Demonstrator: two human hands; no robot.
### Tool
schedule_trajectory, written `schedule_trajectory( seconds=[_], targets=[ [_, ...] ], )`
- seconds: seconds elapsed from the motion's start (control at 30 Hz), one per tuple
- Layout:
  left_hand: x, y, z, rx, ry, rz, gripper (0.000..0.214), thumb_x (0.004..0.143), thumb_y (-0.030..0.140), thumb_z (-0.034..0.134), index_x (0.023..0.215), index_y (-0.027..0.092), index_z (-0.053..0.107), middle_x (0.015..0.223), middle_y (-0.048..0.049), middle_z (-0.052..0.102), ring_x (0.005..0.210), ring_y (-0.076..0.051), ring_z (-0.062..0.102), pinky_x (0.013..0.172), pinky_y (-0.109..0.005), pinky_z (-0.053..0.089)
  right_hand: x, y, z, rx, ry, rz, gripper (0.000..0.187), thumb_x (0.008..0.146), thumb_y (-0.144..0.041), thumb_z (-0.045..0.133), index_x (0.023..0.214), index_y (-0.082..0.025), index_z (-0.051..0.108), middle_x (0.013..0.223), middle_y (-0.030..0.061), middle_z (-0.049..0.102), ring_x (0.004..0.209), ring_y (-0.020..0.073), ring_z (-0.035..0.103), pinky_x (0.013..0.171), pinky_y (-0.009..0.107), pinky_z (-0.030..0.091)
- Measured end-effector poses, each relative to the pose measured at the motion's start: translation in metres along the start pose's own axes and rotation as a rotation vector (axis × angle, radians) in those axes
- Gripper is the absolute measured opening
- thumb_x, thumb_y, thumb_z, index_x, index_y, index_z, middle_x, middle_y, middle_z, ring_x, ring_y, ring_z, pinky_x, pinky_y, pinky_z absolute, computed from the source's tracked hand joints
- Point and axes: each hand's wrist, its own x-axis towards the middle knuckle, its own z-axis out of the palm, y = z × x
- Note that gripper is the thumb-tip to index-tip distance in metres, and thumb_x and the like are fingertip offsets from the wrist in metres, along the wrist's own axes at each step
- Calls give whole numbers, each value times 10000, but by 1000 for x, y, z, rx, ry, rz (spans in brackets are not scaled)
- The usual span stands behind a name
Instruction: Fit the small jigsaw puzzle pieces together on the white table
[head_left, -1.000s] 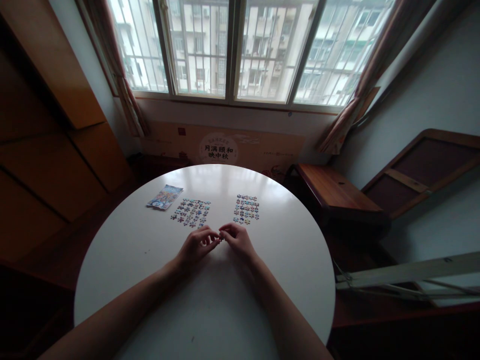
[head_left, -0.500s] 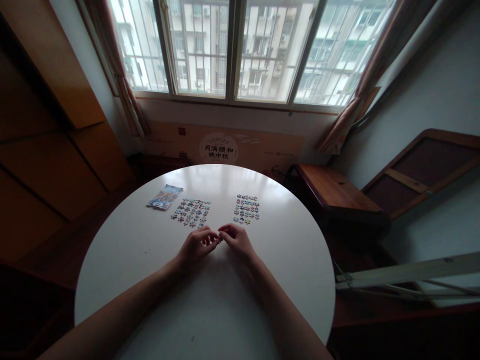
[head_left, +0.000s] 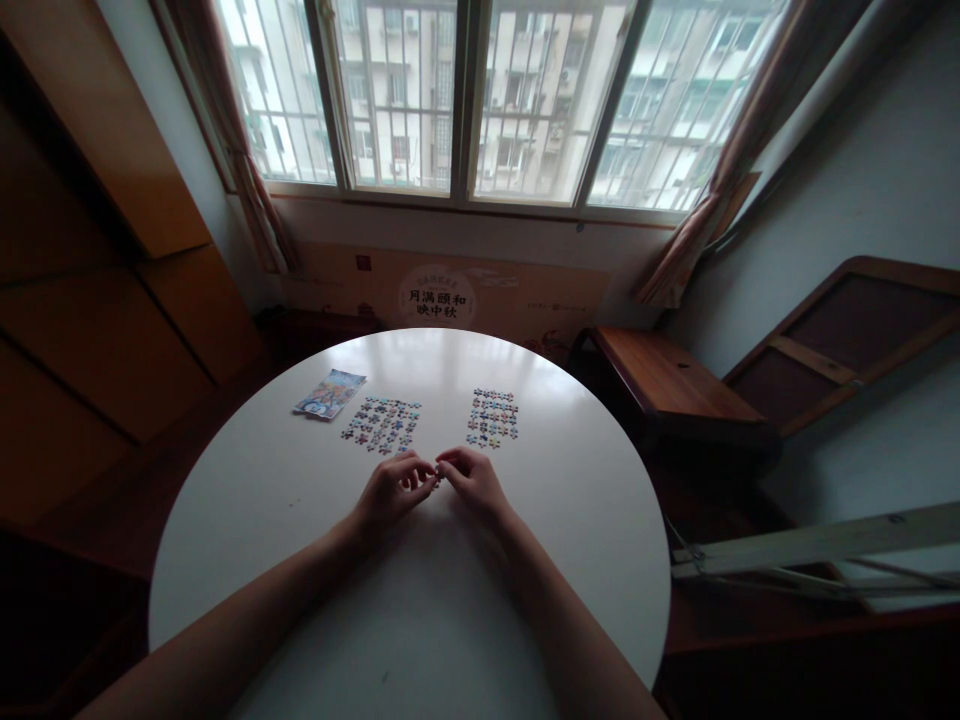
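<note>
The person's left hand (head_left: 390, 490) and right hand (head_left: 478, 482) pinch a small, dark puzzle piece (head_left: 439, 475) between their fingertips over the white table (head_left: 420, 620), nearer the person than the left batch (head_left: 383, 424) and right batch (head_left: 494, 409) of pieces.

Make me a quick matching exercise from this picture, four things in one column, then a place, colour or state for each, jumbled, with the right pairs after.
Column one:
1. Left hand
2. Colourful sheet
3. Right puzzle group
4. Round table

Column two:
A. Left of the left puzzle group
B. Plain white
C. Fingertips at a small piece, close to the right hand
D. Directly beyond the right hand

Pairs: 1-C, 2-A, 3-D, 4-B
</note>
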Motion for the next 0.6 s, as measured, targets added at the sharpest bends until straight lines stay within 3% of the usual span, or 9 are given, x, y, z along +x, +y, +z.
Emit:
schedule_trajectory(
  seconds=[0.6],
  targets=[
    [0, -2, -1, 18, 12, -13, 128, 821, 275, 619, 796, 159, 668, 721, -12, 607, 590, -85, 544, 542, -195, 443, 1, 3, 1, -15, 5, -2, 128, 775, -241, 589, 852, -163, 656, 724, 43, 697, 661, 162, 649, 626, 262, 480]
  ],
)
